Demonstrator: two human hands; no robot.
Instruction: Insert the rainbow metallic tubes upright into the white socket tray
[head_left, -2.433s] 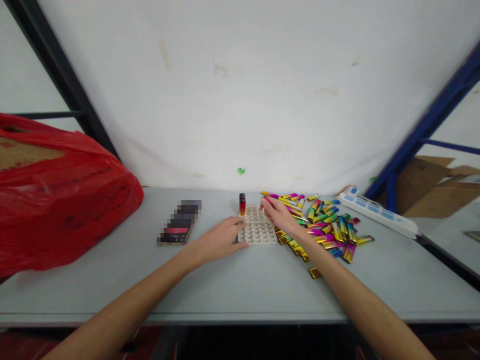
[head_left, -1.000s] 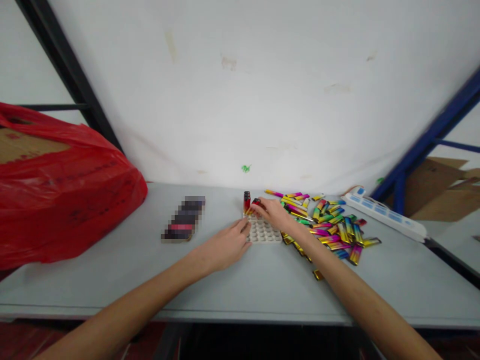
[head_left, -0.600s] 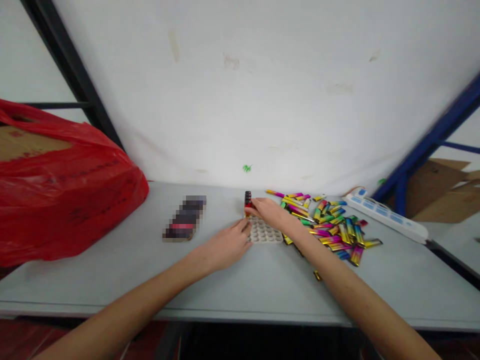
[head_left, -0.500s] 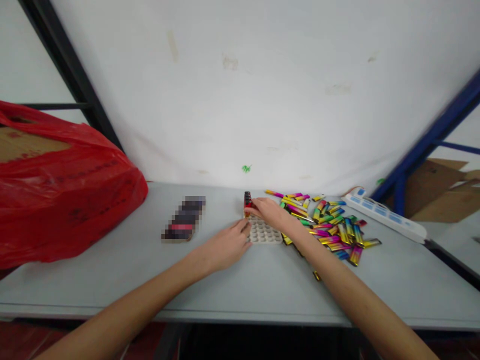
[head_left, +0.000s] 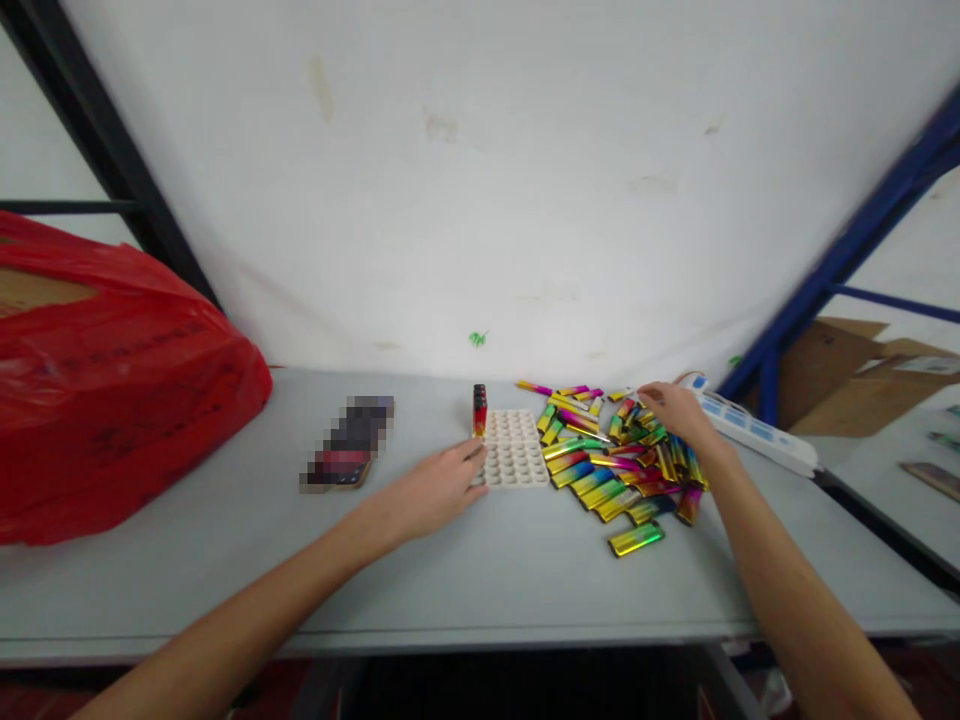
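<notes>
My left hand (head_left: 442, 488) lies at the near left corner of a white tray (head_left: 514, 450) with rows of round holes, its fingers and thumb holding that edge. At the tray's far left corner, a short row of red-and-black lighter-shaped pieces (head_left: 480, 412) stands upright. Over the far right of a pile of shiny rainbow-coloured flat tubes (head_left: 600, 490) is my right hand (head_left: 679, 412). Its fingers are bent together with the tips down among the tubes; whatever they pinch is hidden. One green-and-gold tube (head_left: 636, 540) lies apart at the pile's near side.
A phone (head_left: 349, 440), partly pixelated, lies left of the tray. A bulging red plastic bag (head_left: 127, 400) stands at the left. Behind my right hand is a white power strip (head_left: 757, 432); cardboard boxes (head_left: 840, 380) sit beyond the blue frame. A white wall backs the grey table (head_left: 480, 590).
My right hand has left the upright pieces at the tray and moved right to the pile. My left hand stays at the tray's edge. The view has shifted slightly right.
</notes>
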